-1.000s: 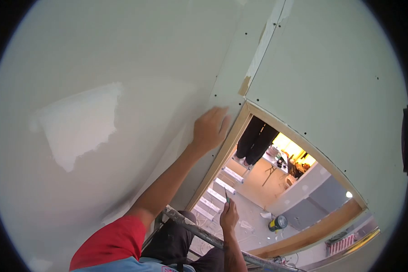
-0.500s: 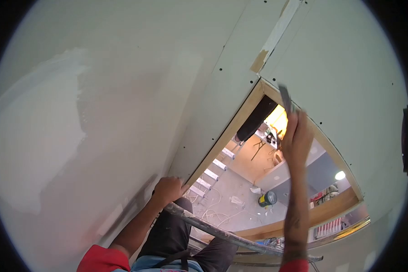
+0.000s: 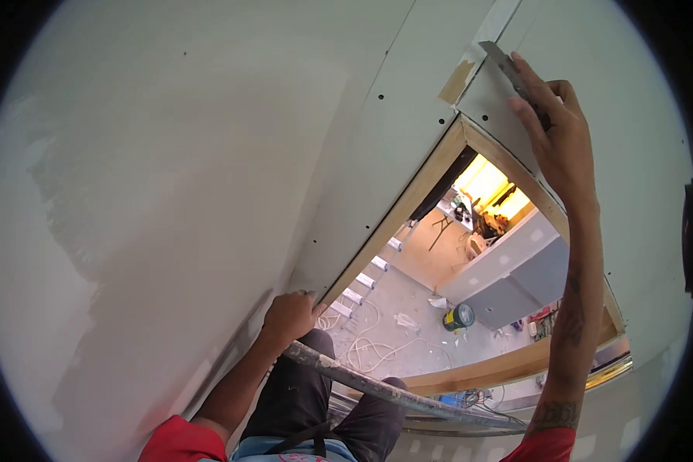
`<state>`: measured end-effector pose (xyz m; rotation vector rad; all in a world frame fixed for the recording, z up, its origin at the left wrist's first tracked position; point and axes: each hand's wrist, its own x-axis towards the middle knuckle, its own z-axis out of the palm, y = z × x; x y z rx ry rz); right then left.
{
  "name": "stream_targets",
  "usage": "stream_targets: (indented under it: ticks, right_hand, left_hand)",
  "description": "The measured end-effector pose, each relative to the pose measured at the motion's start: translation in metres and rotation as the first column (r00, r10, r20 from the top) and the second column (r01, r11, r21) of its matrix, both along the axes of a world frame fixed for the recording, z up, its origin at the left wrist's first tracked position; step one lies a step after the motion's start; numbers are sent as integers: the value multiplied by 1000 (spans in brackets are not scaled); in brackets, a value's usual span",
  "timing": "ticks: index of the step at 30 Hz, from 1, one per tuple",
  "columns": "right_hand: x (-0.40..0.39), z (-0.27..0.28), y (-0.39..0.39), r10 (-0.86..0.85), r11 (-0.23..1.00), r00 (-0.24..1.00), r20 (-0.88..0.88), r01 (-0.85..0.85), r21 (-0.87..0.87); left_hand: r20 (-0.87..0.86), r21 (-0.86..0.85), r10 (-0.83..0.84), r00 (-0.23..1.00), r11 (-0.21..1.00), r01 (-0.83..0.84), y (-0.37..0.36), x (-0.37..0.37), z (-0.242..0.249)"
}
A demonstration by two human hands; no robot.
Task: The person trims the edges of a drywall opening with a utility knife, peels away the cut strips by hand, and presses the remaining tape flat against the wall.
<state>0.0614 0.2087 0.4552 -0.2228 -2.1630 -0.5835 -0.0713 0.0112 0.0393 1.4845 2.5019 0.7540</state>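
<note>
My right hand [image 3: 566, 146], raised at the upper right, is closed around a putty knife [image 3: 504, 68]. Its blade tip lies over the white-coated joint [image 3: 500, 19] between the drywall panels, just above a tan strip of joint tape [image 3: 457, 82]. Below that joint is the corner of a wooden frame [image 3: 420, 196] around an opening. Lower down, my left hand [image 3: 289, 317] grips the left side of this frame, with the thumb along its edge and some fingers hidden.
A plaster-spattered metal bar [image 3: 393, 398] crosses in front of my legs. Through the opening, far below, are a ladder [image 3: 353, 296], a dark bucket [image 3: 458, 316], loose cables [image 3: 373, 353] and a grey panel [image 3: 520, 285]. Dark screw holes dot the drywall [image 3: 624, 154].
My right hand has moved up and right with the putty knife, from the frame's corner to the coated joint. The dark leg-like shape inside the opening shows less. My left hand stays on the frame.
</note>
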Motion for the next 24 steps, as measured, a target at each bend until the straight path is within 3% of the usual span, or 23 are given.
stream_targets:
  ticks: [4,7,10,16,24]
  right_hand:
    - [-5,-7,11,93,994,995,28,-91,-56]
    - [-6,-11,9,-8,1000,1000,-22,8,15]
    - [-11,-15,20,14,993,998,-55,-8,114]
    - [-12,-21,15,-82,986,995,-64,90,137]
    - [-11,-21,27,-16,989,1000,-21,19,147]
  left_hand:
    - [11,19,11,1000,1000,-11,-1,-1,-1]
    - [11,12,16,1000,1000,-16,-1,0,-1]
    - [9,-30,14,1000,999,-13,-3,1,1]
    - [32,-72,-26,999,997,28,-5,0,-6]
    - [2,-164,-73,997,984,72,-9,4,0]
